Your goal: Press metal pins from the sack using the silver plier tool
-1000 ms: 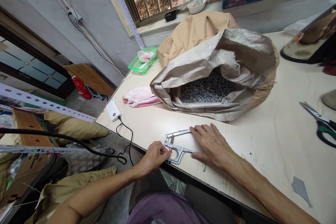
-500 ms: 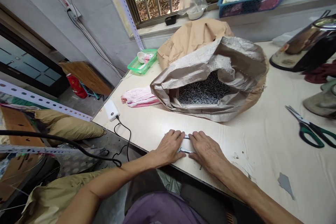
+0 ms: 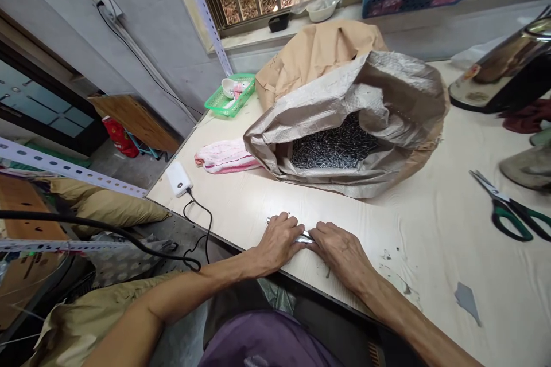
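My left hand (image 3: 279,243) and my right hand (image 3: 338,249) face each other low over the table, fingers bent and closed. Between them shows a slim bundle of shiny metal strips (image 3: 305,237), gripped from both ends. Most of its length is hidden under my fingers, so its exact kind is unclear. A little metal also peeks out beyond my left fingers. Beyond my hands lies a wide-mouthed woven sack (image 3: 310,109), its opening toward me, with many small dark metal pins or screws (image 3: 333,146) inside.
On the pale table (image 3: 241,198) are a white power bank (image 3: 178,178) with a black cable, a pink-striped cloth (image 3: 226,156), a green basket (image 3: 230,104), green-handled scissors (image 3: 508,206) and a kettle (image 3: 495,77). The table's near edge runs just below my hands.
The two metal strips, apart from each other half a second ago, are now close together between my fingers. My fingers have closed in around them. The view has shifted slightly.
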`<state>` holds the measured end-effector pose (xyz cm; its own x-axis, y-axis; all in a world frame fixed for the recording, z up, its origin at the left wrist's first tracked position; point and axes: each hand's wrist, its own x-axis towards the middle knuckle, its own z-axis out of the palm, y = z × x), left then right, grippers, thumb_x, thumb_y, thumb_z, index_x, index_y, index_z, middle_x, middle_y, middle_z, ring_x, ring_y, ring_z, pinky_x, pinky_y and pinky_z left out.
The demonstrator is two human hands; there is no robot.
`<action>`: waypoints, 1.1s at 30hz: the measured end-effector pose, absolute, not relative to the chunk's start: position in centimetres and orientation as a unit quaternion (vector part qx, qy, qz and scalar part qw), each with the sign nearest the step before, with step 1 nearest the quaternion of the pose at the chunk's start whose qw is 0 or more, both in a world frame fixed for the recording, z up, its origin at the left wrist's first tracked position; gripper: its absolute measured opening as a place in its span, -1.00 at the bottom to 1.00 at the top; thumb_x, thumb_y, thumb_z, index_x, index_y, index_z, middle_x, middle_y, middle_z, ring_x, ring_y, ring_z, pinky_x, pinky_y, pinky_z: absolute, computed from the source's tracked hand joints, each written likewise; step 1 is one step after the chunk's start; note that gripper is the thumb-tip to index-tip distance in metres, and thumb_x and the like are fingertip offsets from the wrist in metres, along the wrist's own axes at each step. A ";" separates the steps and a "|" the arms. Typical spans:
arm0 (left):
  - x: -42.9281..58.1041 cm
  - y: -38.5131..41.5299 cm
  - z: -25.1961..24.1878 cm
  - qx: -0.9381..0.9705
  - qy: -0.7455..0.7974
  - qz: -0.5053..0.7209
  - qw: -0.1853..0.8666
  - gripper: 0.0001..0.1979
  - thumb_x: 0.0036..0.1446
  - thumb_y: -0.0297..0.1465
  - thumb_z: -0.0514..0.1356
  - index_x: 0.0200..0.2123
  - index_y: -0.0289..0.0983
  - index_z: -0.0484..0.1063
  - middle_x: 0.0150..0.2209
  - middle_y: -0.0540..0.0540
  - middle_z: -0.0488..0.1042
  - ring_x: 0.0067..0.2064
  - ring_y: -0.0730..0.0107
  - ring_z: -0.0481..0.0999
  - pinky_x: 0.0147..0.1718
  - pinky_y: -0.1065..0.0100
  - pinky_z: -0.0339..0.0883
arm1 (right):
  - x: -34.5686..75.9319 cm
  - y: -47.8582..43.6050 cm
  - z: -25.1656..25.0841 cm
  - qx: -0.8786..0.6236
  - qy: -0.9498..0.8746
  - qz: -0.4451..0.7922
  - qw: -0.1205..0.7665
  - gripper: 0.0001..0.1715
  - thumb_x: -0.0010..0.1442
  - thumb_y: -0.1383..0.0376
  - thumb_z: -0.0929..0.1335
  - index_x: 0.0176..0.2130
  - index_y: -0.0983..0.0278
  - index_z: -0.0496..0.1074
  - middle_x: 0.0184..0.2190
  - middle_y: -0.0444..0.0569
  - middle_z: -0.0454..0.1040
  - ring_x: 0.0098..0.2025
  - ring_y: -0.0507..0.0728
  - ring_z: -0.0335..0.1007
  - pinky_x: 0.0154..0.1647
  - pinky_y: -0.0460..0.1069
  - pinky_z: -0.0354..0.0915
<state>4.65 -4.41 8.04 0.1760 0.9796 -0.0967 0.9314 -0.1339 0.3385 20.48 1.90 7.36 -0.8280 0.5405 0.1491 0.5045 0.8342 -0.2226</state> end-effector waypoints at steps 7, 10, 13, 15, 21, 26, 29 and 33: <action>3.4 -4.8 8.0 0.747 0.625 0.168 0.150 -0.44 0.08 -0.28 0.24 0.12 -0.30 0.18 0.05 -0.24 0.30 0.01 0.11 0.27 -0.06 0.12 0.26 | 21.0 2.8 7.0 -0.269 -0.950 0.061 0.145 -0.49 0.07 0.15 0.37 -0.01 0.29 0.31 -0.09 0.11 0.39 -0.04 0.22 0.30 -0.15 0.07 0.28; 1.4 -5.9 8.9 0.692 0.665 0.252 0.120 -0.54 0.17 -0.29 0.14 0.11 -0.31 0.21 0.06 -0.25 0.28 0.06 0.13 0.24 0.00 0.14 0.22 | 21.6 2.5 6.6 -0.257 -0.947 0.047 0.188 -0.33 0.09 0.07 0.34 0.11 0.31 0.21 0.08 0.19 0.26 0.14 0.31 0.12 0.00 0.16 0.22; -0.2 -7.3 9.8 0.609 0.742 0.241 0.141 -0.75 0.23 -0.30 0.04 -0.20 -0.29 0.45 -0.24 -0.16 0.41 -0.13 0.23 0.34 -0.12 0.22 0.26 | 22.0 1.5 6.3 -0.255 -0.944 0.067 0.196 -0.53 0.17 0.15 0.28 0.03 0.28 0.29 -0.06 0.12 0.36 0.01 0.23 0.21 -0.07 0.09 0.24; -0.5 -8.1 9.9 0.568 0.780 0.188 0.186 -0.74 0.19 -0.28 0.08 -0.40 -0.29 0.48 -0.37 -0.12 0.41 -0.21 0.25 0.36 -0.21 0.28 0.25 | 21.8 0.8 6.0 -0.257 -0.943 0.077 0.195 -0.66 0.19 0.21 0.27 -0.04 0.26 0.34 -0.20 0.05 0.40 -0.14 0.16 0.26 -0.19 0.03 0.25; 0.9 -8.2 9.0 0.501 0.823 0.088 0.254 -0.72 0.00 -0.18 0.19 -0.45 -0.29 0.49 -0.31 -0.11 0.46 -0.15 0.23 0.38 -0.28 0.36 0.20 | 20.5 -0.2 5.2 -0.263 -0.938 0.059 0.219 -0.81 0.21 0.33 0.25 -0.17 0.25 0.40 -0.32 -0.02 0.39 -0.26 0.11 0.22 -0.29 -0.01 0.16; 1.6 -7.3 8.7 0.463 0.833 0.072 0.293 -0.82 -0.06 -0.31 0.18 -0.53 -0.31 0.47 -0.46 -0.03 0.44 -0.30 0.35 0.39 -0.46 0.43 0.09 | 20.1 -0.6 5.0 -0.264 -0.935 0.051 0.230 -0.82 0.23 0.37 0.22 -0.27 0.23 0.40 -0.38 -0.04 0.35 -0.32 0.09 0.17 -0.32 -0.01 0.09; 0.6 -7.0 8.6 0.454 0.806 0.087 0.371 -0.79 -0.08 -0.34 0.19 -0.64 -0.34 0.42 -0.68 0.06 0.26 -0.53 0.49 0.28 -0.55 0.44 0.00 | 20.0 -0.8 4.7 -0.277 -0.930 0.060 0.232 -0.77 0.26 0.37 0.18 -0.32 0.23 0.39 -0.42 -0.06 0.33 -0.36 0.07 0.14 -0.34 -0.01 0.06; -1.5 -7.0 9.4 0.443 0.788 0.152 0.399 -0.77 -0.06 -0.31 0.22 -0.60 -0.37 0.45 -0.66 0.08 0.24 -0.56 0.53 0.22 -0.55 0.46 0.03 | 20.2 -0.6 4.2 -0.282 -0.924 0.085 0.245 -0.72 0.29 0.33 0.15 -0.34 0.24 0.38 -0.43 -0.06 0.33 -0.38 0.07 0.15 -0.34 -0.01 0.05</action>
<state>-1.48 -7.00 9.41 -0.2892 0.8193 -0.4951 0.5769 0.5619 0.5928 20.21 -0.60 4.21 -0.7206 0.5630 0.4048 0.4801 0.8263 -0.2945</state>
